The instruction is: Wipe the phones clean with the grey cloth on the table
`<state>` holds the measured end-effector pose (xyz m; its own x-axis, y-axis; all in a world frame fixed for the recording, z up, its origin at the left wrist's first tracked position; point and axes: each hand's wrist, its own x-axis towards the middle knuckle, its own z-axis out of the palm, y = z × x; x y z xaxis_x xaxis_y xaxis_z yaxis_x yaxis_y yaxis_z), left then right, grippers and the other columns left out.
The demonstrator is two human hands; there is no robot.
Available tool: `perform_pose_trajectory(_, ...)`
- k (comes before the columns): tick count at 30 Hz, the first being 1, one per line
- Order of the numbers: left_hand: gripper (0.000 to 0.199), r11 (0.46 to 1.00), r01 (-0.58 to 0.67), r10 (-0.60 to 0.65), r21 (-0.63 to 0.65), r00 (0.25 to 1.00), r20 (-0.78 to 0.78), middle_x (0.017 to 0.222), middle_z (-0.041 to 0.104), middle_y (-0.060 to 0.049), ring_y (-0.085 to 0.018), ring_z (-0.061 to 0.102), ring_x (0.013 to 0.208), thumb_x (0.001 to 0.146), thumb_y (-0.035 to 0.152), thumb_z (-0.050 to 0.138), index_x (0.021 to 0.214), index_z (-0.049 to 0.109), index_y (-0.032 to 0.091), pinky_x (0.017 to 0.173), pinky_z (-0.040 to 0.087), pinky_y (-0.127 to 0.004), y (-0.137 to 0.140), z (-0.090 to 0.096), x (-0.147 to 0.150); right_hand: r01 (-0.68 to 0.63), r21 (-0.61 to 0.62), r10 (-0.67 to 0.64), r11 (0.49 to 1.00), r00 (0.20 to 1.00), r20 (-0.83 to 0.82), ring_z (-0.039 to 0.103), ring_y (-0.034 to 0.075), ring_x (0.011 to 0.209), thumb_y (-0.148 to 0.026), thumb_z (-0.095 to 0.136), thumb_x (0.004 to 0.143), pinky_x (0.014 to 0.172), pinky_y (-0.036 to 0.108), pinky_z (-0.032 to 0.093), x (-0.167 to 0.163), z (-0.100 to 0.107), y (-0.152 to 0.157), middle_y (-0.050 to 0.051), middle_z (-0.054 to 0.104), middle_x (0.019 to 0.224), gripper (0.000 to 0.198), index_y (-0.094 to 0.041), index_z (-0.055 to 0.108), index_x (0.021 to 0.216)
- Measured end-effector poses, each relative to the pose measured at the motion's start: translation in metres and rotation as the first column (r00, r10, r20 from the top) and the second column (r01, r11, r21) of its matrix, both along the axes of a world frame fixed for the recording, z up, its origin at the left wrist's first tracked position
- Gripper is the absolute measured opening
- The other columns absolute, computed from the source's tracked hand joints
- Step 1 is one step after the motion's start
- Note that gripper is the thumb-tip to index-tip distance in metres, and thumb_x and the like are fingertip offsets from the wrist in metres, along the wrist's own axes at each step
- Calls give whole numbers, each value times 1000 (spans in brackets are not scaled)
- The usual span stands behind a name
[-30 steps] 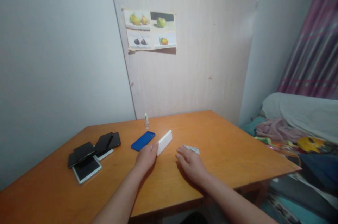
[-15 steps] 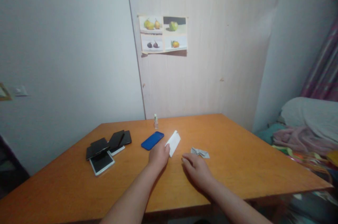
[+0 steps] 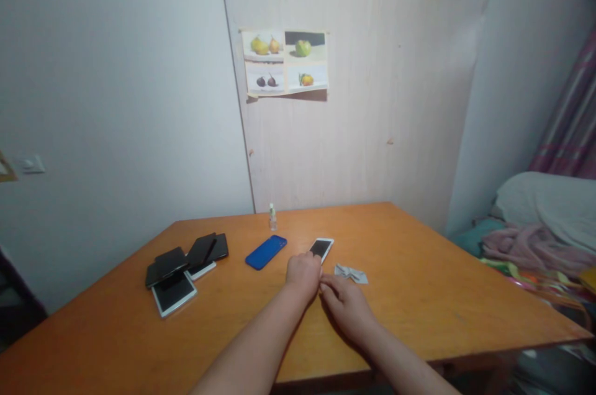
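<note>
Fingers of the left hand (image 3: 303, 274) wrap over the near end of a white-framed phone (image 3: 322, 248), gripping it, while those of the right hand (image 3: 348, 305) curl in just beside the left; whether they hold anything, I cannot tell. Glossy and dark, the phone's screen faces up within pale borders, its near part hidden behind the left hand. Its long axis slants across the middle of the orange-brown table (image 3: 419, 283), the visible end pointing away and to the right. A blue phone or case (image 3: 266, 252) lies apart on its left, a crumpled grey cloth (image 3: 352, 274) near on its right. Open tabletop stretches beyond it toward the far edge.
</note>
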<state>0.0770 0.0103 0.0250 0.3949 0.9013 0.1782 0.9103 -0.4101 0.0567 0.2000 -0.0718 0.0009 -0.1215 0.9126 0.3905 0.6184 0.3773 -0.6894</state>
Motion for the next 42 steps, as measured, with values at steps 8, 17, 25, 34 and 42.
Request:
perform_pose_trajectory(8, 27, 1000, 25, -25, 1, 1000, -18, 107, 68, -16, -31, 66, 98, 92, 37, 56, 100, 72, 16, 82, 49, -39, 9, -6, 5, 20, 14, -20, 1000, 999, -38, 66, 22, 92, -26, 47, 93, 87, 34, 50, 0, -1, 2, 6, 74, 99, 26, -23, 72, 90)
perform_pose_trajectory(17, 31, 996, 42, -47, 76, 997, 61, 112, 65, -13, -30, 57, 111, 95, 43, 51, 102, 69, 19, 91, 43, -39, 2, -12, -5, 99, 112, -93, 989, 994, -54, 66, 21, 91, -28, 41, 96, 85, 33, 49, 7, -7, 5, 6, 74, 96, 31, -22, 72, 96)
perform_pose_trajectory(25, 31, 993, -54, 38, 108, 988, 150, 114, 66, -7, -24, 56, 110, 95, 46, 50, 114, 64, 26, 91, 40, -35, 6, -18, -32, 441, -2, -404, 898, 823, 399, 36, 37, 141, -36, 46, 92, 113, 52, 26, 19, -21, 18, 20, 46, 149, 51, -14, 59, 136)
perform_pose_trajectory(34, 33, 920, -388, 368, 54, 905, 214, 112, 62, -18, -35, 55, 108, 85, 37, 59, 108, 64, 14, 91, 40, -45, 23, -16, -129, 384, -3, -328, 923, 792, 516, 49, 34, 129, -31, 43, 95, 110, 51, 26, 19, -24, 21, 16, 59, 138, 45, -15, 62, 132)
perform_pose_trajectory(42, 9, 924, -380, 352, -32, 817, 457, 97, 65, -11, -27, 58, 98, 87, 23, 56, 79, 60, 20, 86, 41, -35, 17, -27, -155, 416, 23, -376, 909, 793, 480, 58, 28, 100, -21, 49, 92, 83, 37, 39, 25, -17, 15, 10, 70, 107, 28, -24, 73, 104)
